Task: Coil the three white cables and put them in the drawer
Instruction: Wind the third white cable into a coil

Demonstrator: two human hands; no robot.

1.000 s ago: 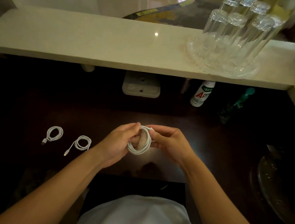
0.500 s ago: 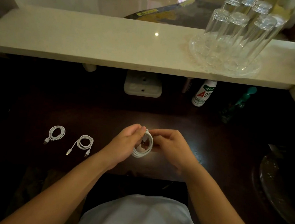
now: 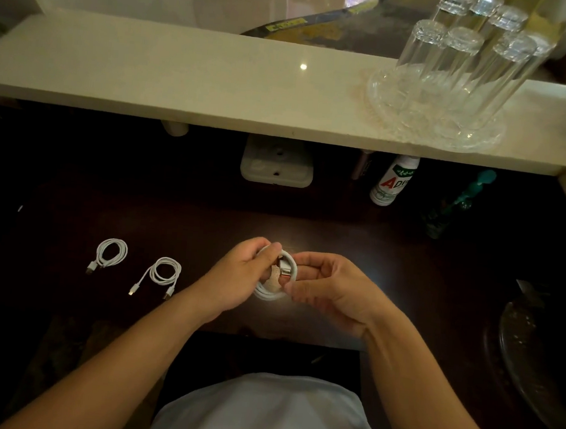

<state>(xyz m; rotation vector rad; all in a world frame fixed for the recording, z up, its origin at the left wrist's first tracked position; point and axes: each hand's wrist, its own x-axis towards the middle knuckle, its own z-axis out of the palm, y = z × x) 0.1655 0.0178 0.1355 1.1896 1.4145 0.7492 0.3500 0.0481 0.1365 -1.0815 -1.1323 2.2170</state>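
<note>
- Gripping the third coiled cable, left hand and right hand both pinch it above the dark table.
- Two coiled cables lie well left.

Both forearms reach forward, left grip and right grip meeting, fingers curled in pinches.

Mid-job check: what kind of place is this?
Likely a bar or reception counter, seen from the staff side: a pale stone ledge holds upturned glasses on a glass tray, above a dark worktop.
</note>
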